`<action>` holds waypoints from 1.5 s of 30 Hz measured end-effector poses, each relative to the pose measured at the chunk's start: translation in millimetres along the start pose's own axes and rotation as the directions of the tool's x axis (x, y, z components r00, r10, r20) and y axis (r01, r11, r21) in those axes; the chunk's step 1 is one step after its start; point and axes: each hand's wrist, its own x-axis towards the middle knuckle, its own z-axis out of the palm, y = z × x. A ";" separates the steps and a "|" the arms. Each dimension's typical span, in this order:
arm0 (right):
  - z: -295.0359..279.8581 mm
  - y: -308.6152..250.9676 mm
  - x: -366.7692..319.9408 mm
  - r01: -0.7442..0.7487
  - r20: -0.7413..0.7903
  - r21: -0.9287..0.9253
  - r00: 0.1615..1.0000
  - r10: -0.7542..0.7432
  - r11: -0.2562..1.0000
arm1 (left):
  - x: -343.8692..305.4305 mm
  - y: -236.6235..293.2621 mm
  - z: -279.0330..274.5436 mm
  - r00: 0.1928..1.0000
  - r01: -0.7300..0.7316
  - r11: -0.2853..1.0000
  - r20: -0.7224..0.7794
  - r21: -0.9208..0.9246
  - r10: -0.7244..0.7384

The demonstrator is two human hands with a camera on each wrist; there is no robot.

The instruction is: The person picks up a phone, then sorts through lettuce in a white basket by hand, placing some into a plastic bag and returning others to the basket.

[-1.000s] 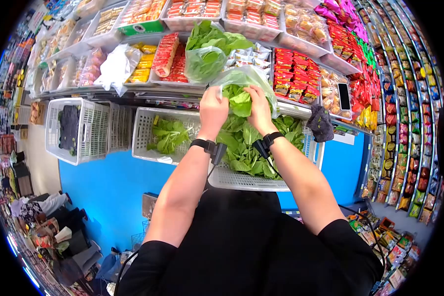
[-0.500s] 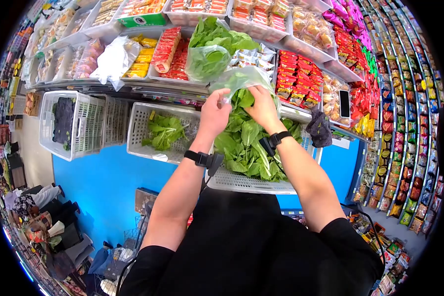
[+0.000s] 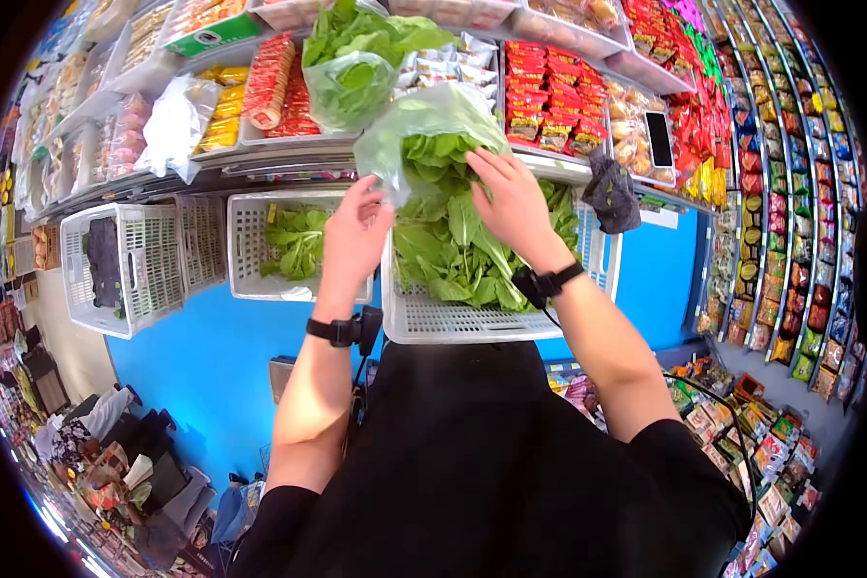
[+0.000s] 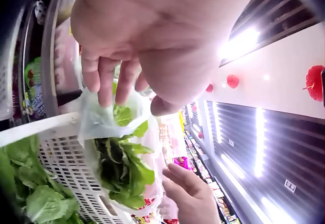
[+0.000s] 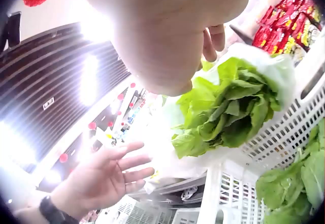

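Note:
A clear plastic bag (image 3: 385, 144) lies at the shelf edge, its mouth toward me, with leafy greens (image 3: 438, 154) bunched inside. My left hand (image 3: 356, 236) is at the bag's lower left edge; the right wrist view shows that hand (image 5: 109, 176) with fingers spread and nothing in the palm. On the bag's other side is my right hand (image 3: 515, 207), fingers fairly straight against the greens and the bag's edge. Below both hands, loose greens (image 3: 453, 255) fill a white plastic crate (image 3: 453, 328). In the right wrist view, the bagged leaves (image 5: 233, 102) face outward.
Another bag of greens (image 3: 352, 87) stands on packaged snacks behind. To the left are a crate with fewer greens (image 3: 294, 241) and a crate holding a dark cloth (image 3: 106, 260). A dark bundle (image 3: 612, 193) and a phone (image 3: 659, 140) are at the right shelf edge.
Both hands were close together at the bag's mouth; the left has moved left, away from the right. The bag now spreads wider, and the greens sit deeper in it.

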 end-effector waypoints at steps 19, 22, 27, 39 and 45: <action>143.2 145.6 -242.1 -0.432 0.780 -0.332 0.374 0.502 0.838 | -144.2 -181.9 93.9 0.957 0.230 0.742 -0.284 0.630 -0.055; 122.3 158.4 -228.3 -0.465 0.806 -0.250 0.386 0.449 0.849 | -142.2 -183.9 99.2 0.943 0.277 0.702 -0.327 0.656 -0.067; 53.2 191.4 -191.1 -0.667 0.809 0.203 0.527 0.262 0.717 | -144.7 -186.0 102.4 0.914 0.338 0.672 -0.400 0.659 -0.068; -50.7 190.0 -205.9 -0.811 0.930 0.164 0.317 -0.185 -0.562 | -161.2 -145.8 137.3 0.875 0.201 0.647 -0.432 0.735 0.219; -71.3 152.4 -220.4 -0.718 0.793 0.060 0.456 -0.404 -0.693 | -198.4 -39.3 224.9 0.969 0.248 0.969 0.009 0.004 -0.248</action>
